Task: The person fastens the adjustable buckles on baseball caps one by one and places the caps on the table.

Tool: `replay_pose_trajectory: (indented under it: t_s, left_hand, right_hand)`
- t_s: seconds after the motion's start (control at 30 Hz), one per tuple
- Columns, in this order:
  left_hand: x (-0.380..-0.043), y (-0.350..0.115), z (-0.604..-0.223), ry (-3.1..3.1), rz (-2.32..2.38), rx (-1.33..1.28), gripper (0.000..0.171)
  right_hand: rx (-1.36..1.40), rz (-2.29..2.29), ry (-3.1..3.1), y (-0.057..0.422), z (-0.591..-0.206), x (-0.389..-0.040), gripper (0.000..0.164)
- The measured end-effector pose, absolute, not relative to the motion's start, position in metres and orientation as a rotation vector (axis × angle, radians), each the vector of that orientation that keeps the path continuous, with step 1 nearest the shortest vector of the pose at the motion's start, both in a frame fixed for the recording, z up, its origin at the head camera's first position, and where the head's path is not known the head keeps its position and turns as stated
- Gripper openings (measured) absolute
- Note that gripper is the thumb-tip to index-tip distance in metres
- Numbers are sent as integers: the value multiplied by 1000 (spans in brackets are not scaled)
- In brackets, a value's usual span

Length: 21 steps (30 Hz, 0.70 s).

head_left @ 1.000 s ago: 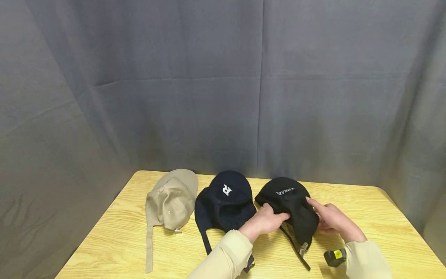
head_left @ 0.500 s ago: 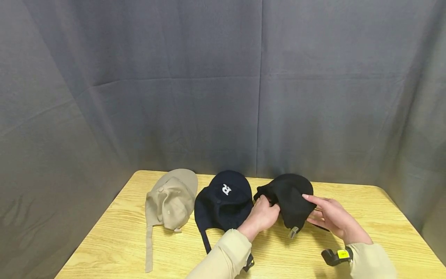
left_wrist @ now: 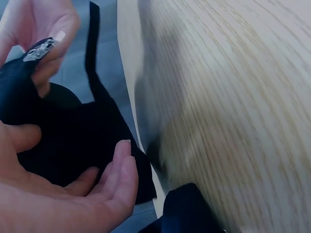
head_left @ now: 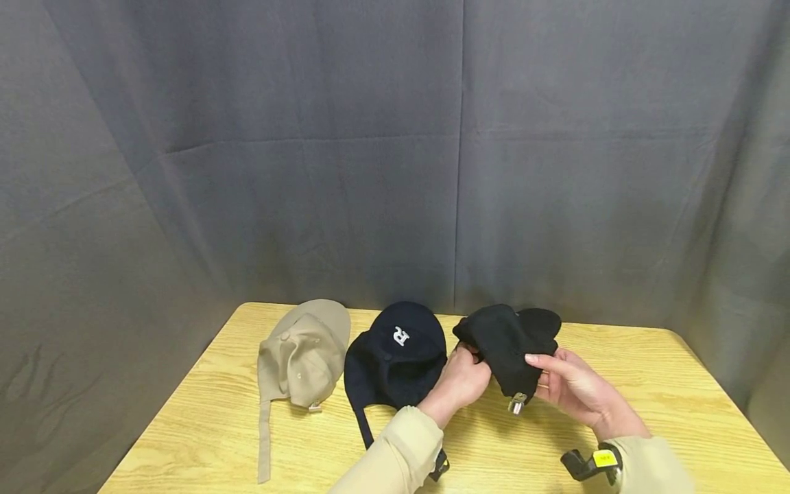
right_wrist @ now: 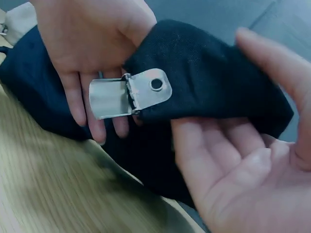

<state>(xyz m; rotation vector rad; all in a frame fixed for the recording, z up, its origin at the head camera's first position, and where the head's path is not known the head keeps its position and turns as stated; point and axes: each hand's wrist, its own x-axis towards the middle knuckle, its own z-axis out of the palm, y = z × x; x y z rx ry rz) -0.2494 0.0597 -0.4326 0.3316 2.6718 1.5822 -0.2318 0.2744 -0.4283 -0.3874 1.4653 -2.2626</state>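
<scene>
A black cap (head_left: 509, 346) is held slightly tilted above the table, its back side toward me and its brim at the far right. My left hand (head_left: 463, 377) grips its left edge; in the left wrist view, the thumb (left_wrist: 24, 137) lies on the cloth and the fingers curl around it. My right hand (head_left: 577, 391) holds the cap's right side, thumb on top and fingers beneath, clearly seen in the right wrist view. A metal buckle (right_wrist: 129, 92) sits at the end of the cap's back band. The narrow strap (left_wrist: 91, 53) hangs loose.
Left of the black cap lies a navy cap (head_left: 395, 363) with a white letter, its strap toward me. Farther left rests a beige cap (head_left: 308, 357) with its strap stretched out. The wooden table (head_left: 204, 418) ends at a grey curtain (head_left: 370, 206).
The black cap has been turned and tipped, so its lettering is out of sight and the buckle now hangs toward me. The right hand has shifted its hold. Other caps stay put.
</scene>
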Motion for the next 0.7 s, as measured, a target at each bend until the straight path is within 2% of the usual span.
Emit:
replay_pose_trajectory:
  t_s: [0.2,0.47,0.6,0.7]
  left_hand:
    - [-247,55,-435,2671,1591,322,26]
    - [-243,56,-441,2605,1488,128,51]
    - [-239,60,-443,2538,1448,127,49]
    - [-235,63,-446,2306,1539,139,55]
  right_hand:
    - [-288,-2411,1431,260,-421,-232,29]
    - [-323,-2558,1377,249,-405,-239,26]
    - [-366,-2614,1331,245,-396,-243,21]
    - [-379,-2659,1283,244,-389,-245,21]
